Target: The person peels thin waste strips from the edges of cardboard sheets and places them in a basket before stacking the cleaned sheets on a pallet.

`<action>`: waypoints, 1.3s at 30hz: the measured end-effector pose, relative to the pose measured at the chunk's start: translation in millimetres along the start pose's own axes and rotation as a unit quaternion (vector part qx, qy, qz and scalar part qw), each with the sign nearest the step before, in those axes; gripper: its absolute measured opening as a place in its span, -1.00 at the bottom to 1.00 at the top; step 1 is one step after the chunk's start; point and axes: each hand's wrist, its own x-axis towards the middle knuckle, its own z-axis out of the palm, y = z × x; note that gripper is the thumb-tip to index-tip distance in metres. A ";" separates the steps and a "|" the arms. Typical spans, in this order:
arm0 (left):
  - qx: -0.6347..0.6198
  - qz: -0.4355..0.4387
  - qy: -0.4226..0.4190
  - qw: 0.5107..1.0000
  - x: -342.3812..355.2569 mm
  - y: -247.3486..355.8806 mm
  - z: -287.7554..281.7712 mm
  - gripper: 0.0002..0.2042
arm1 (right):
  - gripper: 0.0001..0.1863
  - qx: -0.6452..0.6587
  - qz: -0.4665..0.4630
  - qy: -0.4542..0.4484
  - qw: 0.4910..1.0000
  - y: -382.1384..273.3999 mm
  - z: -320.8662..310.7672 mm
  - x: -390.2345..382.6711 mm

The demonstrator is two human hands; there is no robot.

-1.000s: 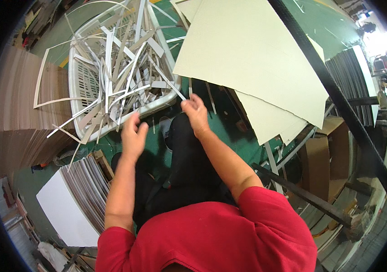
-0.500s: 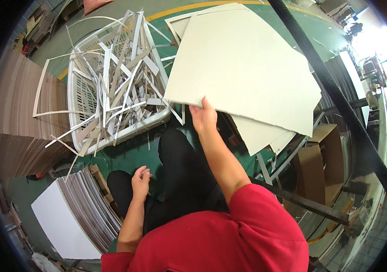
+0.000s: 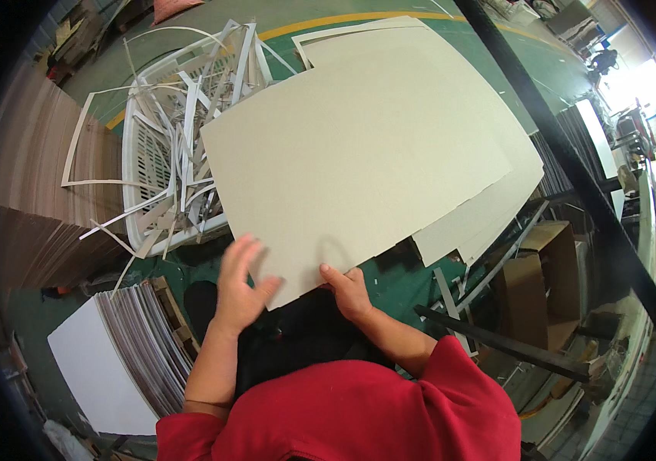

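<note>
A large cream cardboard sheet [image 3: 351,146] slants toward my lap, its near corner above my legs. My right hand [image 3: 349,292] is closed on its near edge, thumb on top and fingers hidden underneath. At the sheet's left edge, close to that corner, my left hand [image 3: 242,288] is open with fingers and thumb spread and slightly blurred. I cannot tell whether it touches the board. More cardboard sheets [image 3: 470,227] lie beneath and beyond the held one, with uneven edges.
At left, a white plastic basket [image 3: 137,165] holds many cut strips, partly covered by the sheet. Tall board stacks [image 3: 51,161] and a lower stack [image 3: 105,369] stand left. A black metal bar [image 3: 566,146] crosses at right, near an open carton [image 3: 531,288].
The top sheet has been drawn toward me and leftward, now overlapping the basket. My right hand has come back with it. My left hand has risen from my lap to its edge.
</note>
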 end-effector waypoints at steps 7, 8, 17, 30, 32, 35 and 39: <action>0.168 0.053 -0.054 0.983 -1.4 52.7 4.6 -0.37 | -0.80 -0.320 -0.407 0.041 0.854 -47.3 48.1 10.9; 0.176 0.044 -0.019 0.983 0.9 50.0 2.3 -0.39 | -0.82 -0.336 -0.438 0.045 0.832 -61.1 57.8 8.2; 0.106 -0.036 0.186 0.976 26.9 42.3 -101.3 -0.77 | -0.57 -0.188 -0.423 -0.078 0.883 -120.4 127.2 41.0; 0.119 -0.094 0.077 0.985 -24.0 117.3 -233.5 -0.77 | -0.09 0.144 0.058 -0.231 0.961 13.1 114.4 154.3; 0.089 -0.090 0.060 0.990 -36.5 123.1 -245.7 -0.76 | -0.09 0.200 0.076 -0.147 0.966 12.3 123.1 171.6; 0.017 -0.017 0.107 0.994 -54.5 127.1 -250.4 -0.76 | -0.12 0.080 0.019 -0.243 0.967 16.6 125.6 184.9; -0.033 -0.079 0.134 0.987 -96.8 134.5 -259.8 -0.76 | -0.13 -0.118 -0.096 -0.323 0.934 21.8 126.3 183.9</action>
